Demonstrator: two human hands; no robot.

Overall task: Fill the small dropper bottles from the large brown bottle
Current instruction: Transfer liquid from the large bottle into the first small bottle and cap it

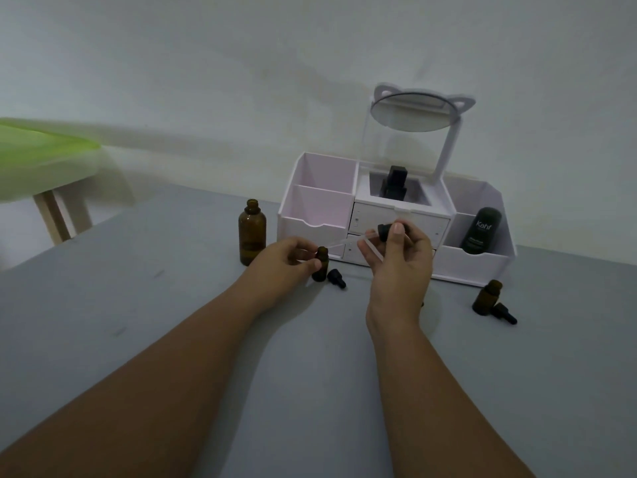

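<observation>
1. We cannot make out the liquid level in the small dropper bottle point(322, 264); our left hand point(287, 258) covers part of its side, pinching it upright on the grey bench point(172, 305).
2. Our right hand point(400, 251) pinches a dropper point(383, 232) by its black bulb; the clear glass tube slants down-left toward the bottle's open mouth, its tip faint and hard to trace.
3. The large brown bottle point(252, 232) stands uncapped just behind the left hand, a darker band low inside.
4. A loose black dropper cap point(336, 278) lies beside the held bottle.
5. A second small bottle point(487, 297) stands far right, touching another cap point(504, 313).
6. The white organizer point(475, 267) behind holds dark items, dimly lit.
</observation>
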